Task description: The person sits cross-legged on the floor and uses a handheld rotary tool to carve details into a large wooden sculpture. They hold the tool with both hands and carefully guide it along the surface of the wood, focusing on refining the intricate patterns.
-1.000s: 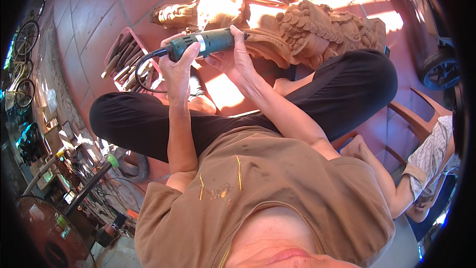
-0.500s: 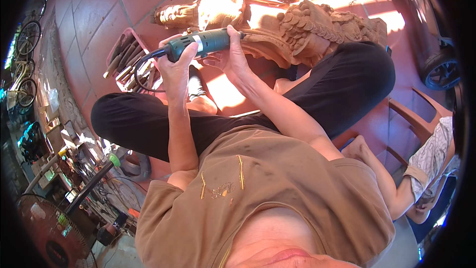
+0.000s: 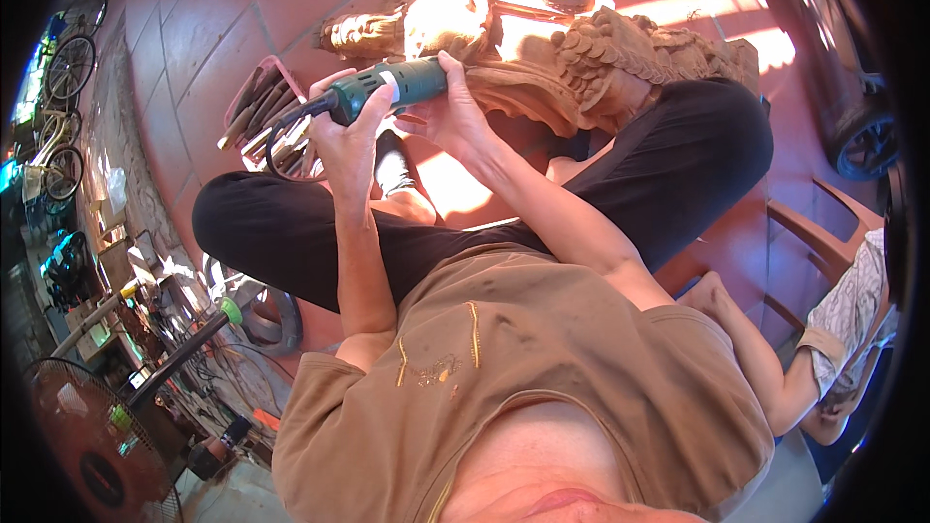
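Note:
A green electric die grinder [image 3: 418, 80] with a black cord is held up across both my hands. My left hand [image 3: 347, 138] wraps the cord end, its thumb along the body. My right hand [image 3: 459, 116] grips the other end, thumb on top and fingers partly hidden beneath. The tool's tip is hidden from view. Just beyond the hands, a carved wooden statue [image 3: 605, 63] lies on its side on the tiles, partly in bright sunlight.
Left of the hands, wood-handled carving tools [image 3: 260, 105] fill a pink tray. My crossed legs [image 3: 678, 155] flank the work. A standing fan [image 3: 102, 460] and clutter line the left. Another person's bare leg [image 3: 751, 358], a brown chair [image 3: 823, 228] and a wheel [image 3: 862, 147] are at right.
The view has shifted slightly, so the floor and statue sit a little farther right. Both hands still grip the die grinder in nearly the same pose.

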Demonstrator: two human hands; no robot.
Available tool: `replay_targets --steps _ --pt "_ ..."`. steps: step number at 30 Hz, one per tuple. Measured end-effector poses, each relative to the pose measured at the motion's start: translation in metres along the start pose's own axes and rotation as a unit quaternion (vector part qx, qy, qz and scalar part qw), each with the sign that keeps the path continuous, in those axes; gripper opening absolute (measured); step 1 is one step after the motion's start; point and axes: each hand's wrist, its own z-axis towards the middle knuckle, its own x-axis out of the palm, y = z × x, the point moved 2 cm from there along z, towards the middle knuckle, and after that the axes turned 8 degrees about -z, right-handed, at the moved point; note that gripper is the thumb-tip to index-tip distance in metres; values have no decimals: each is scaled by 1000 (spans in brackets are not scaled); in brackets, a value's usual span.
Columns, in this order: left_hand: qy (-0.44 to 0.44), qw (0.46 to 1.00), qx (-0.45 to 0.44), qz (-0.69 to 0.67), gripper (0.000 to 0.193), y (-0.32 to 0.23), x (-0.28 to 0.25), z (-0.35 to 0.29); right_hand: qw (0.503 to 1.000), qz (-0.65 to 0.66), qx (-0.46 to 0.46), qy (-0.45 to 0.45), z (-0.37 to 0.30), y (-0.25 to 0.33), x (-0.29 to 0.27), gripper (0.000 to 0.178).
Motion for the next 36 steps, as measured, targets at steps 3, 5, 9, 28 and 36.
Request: replay_targets --steps 3,5,9,28,36 --pt "13 999 -33 -36 39 7 2 3 999 -14 -22 -43 -9 6 -4 63" --pt "28 998 -47 -43 39 15 5 5 996 -21 -37 -80 -14 10 -6 64" --pt "40 994 -76 -62 38 20 16 5 989 -38 -66 -125 -12 12 -17 68" --pt "-1 998 19 56 42 -4 -3 0 1000 -9 -3 5 10 -7 4 65" --pt "24 998 -60 -16 41 14 3 5 995 -26 -31 -91 -15 9 -1 64"
